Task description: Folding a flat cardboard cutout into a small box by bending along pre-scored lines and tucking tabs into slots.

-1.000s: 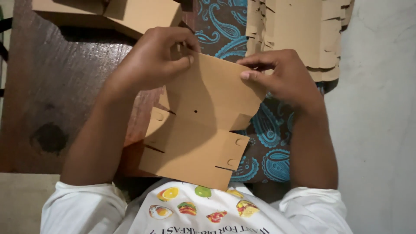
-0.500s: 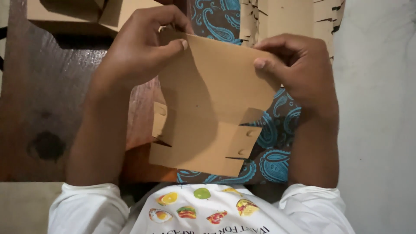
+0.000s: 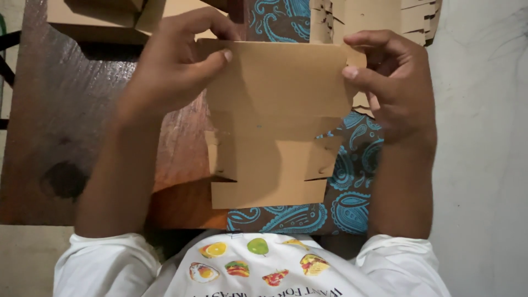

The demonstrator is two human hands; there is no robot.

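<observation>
At the far left I see a dark wooden table (image 3: 66,126), with folded cardboard boxes (image 3: 93,16) lying along its top edge. Next comes my left hand (image 3: 176,71), raised over the table's right side; its thumb and fingers are pressed together on the upper left corner of a flat cardboard sheet (image 3: 275,121), pinching it. The sheet hangs upright in the middle of the view, between both hands, above a blue patterned cloth (image 3: 341,198) that covers my lap. It is brown, cut with slits and tabs along its lower half, and creased across the middle. Behind its top edge, a stack of similar cardboard sheets (image 3: 379,16) lies on the cloth. My right hand (image 3: 390,82) pinches the sheet's upper right corner, thumb on the near face, fingers curled behind. To the far right is a pale grey floor (image 3: 484,137). Below, a white printed shirt (image 3: 253,269) fills the bottom edge.
</observation>
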